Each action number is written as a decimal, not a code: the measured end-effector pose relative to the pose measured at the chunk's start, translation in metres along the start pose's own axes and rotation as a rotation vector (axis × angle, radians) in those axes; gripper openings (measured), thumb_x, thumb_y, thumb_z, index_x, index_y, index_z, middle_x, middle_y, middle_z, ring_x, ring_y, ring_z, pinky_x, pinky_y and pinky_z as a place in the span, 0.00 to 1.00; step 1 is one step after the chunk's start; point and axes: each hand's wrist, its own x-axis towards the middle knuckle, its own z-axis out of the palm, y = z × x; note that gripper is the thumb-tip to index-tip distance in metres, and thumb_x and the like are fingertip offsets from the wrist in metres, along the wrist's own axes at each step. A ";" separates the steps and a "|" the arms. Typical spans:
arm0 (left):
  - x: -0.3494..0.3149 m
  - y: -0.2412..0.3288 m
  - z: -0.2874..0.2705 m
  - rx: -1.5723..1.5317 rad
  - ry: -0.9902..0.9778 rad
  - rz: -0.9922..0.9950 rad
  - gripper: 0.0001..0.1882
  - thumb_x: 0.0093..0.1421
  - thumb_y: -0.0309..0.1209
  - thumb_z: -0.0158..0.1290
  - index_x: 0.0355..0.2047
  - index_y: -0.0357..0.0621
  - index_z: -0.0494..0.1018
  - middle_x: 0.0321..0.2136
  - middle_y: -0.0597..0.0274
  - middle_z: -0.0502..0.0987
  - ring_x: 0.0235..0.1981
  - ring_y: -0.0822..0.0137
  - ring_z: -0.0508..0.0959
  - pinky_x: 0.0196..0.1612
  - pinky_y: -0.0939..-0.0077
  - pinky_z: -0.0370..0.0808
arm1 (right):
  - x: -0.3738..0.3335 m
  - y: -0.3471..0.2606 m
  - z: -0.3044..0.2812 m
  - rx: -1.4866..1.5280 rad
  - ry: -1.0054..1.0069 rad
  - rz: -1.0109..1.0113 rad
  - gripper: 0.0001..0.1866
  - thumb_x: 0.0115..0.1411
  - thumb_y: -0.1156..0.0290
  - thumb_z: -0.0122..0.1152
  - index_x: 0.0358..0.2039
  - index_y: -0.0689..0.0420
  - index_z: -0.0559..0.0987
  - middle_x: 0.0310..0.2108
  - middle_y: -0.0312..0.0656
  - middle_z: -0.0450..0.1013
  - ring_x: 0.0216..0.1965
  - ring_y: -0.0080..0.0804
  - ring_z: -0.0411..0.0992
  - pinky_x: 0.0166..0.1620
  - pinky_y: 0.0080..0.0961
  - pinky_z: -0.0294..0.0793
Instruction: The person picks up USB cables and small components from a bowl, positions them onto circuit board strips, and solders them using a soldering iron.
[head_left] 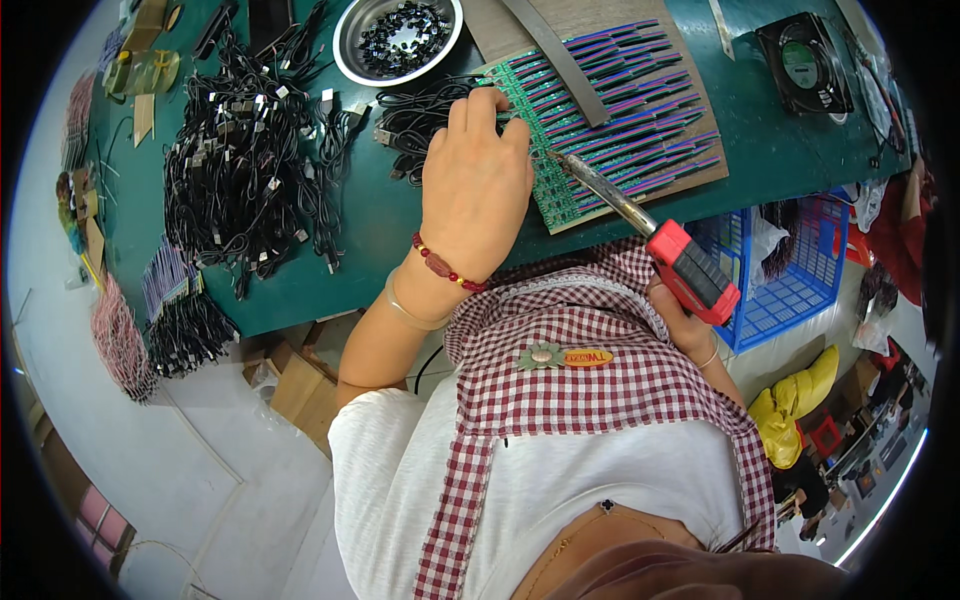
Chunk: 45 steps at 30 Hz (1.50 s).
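Observation:
My right hand (683, 325) grips the red and black handle of a soldering iron (690, 270). The iron's metal shaft slants up and left, its tip at the left part of a green circuit board panel (556, 203). Rows of dark, blue and pink wires extend rightward from this panel, which rests on a wooden board (700, 115). My left hand (474, 175) is closed over the panel's left edge, beside a bundle of black cables (420, 120). Its fingertips are partly hidden, so what they pinch cannot be made out. A flat grey bar (560, 60) lies across the wires.
A metal bowl (343, 50) of small black parts stands at the far middle. Piled black USB cables (235, 170) cover the left of the green table (290, 312). A black fan (805, 68) sits at the far right; a blue crate (790, 320) stands below the table's right edge.

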 end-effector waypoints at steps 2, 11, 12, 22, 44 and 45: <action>0.001 0.000 0.000 0.009 0.024 0.012 0.06 0.43 0.23 0.56 0.23 0.37 0.71 0.38 0.56 0.70 0.35 0.59 0.71 0.33 0.68 0.72 | -0.002 0.002 -0.002 -0.051 -0.010 0.004 0.08 0.45 0.76 0.62 0.28 0.61 0.76 0.24 0.43 0.71 0.24 0.34 0.70 0.29 0.26 0.69; -0.006 0.003 0.000 0.129 -0.015 -0.048 0.10 0.42 0.25 0.55 0.28 0.41 0.71 0.37 0.58 0.69 0.39 0.59 0.70 0.38 0.69 0.68 | 0.014 -0.004 0.012 0.258 0.123 -0.048 0.19 0.58 0.70 0.51 0.48 0.66 0.64 0.17 0.35 0.60 0.17 0.20 0.56 0.23 0.19 0.59; -0.009 0.002 -0.002 0.122 0.057 -0.036 0.11 0.43 0.25 0.55 0.30 0.41 0.70 0.37 0.58 0.69 0.39 0.59 0.70 0.38 0.68 0.67 | 0.018 -0.008 0.013 0.333 0.152 -0.047 0.19 0.58 0.70 0.51 0.48 0.66 0.64 0.16 0.35 0.60 0.16 0.20 0.56 0.23 0.19 0.59; -0.031 -0.124 -0.021 0.319 0.171 -0.445 0.21 0.49 0.33 0.57 0.41 0.36 0.67 0.38 0.51 0.70 0.38 0.51 0.73 0.39 0.62 0.71 | 0.045 -0.024 0.006 0.493 0.241 -0.164 0.18 0.58 0.69 0.52 0.46 0.65 0.65 0.17 0.37 0.62 0.14 0.19 0.56 0.20 0.17 0.59; -0.091 -0.062 -0.066 0.146 0.073 -0.126 0.14 0.47 0.24 0.56 0.37 0.47 0.74 0.36 0.62 0.73 0.37 0.60 0.72 0.38 0.69 0.69 | 0.052 -0.032 0.006 0.539 0.202 -0.173 0.17 0.58 0.72 0.49 0.46 0.66 0.65 0.18 0.38 0.63 0.15 0.19 0.58 0.20 0.17 0.59; -0.087 -0.061 -0.058 0.053 -0.048 -0.080 0.15 0.43 0.25 0.58 0.34 0.49 0.74 0.38 0.64 0.70 0.44 0.60 0.68 0.45 0.66 0.64 | 0.051 -0.032 0.007 0.573 0.195 -0.157 0.17 0.58 0.72 0.49 0.47 0.66 0.65 0.18 0.38 0.63 0.15 0.19 0.58 0.20 0.17 0.59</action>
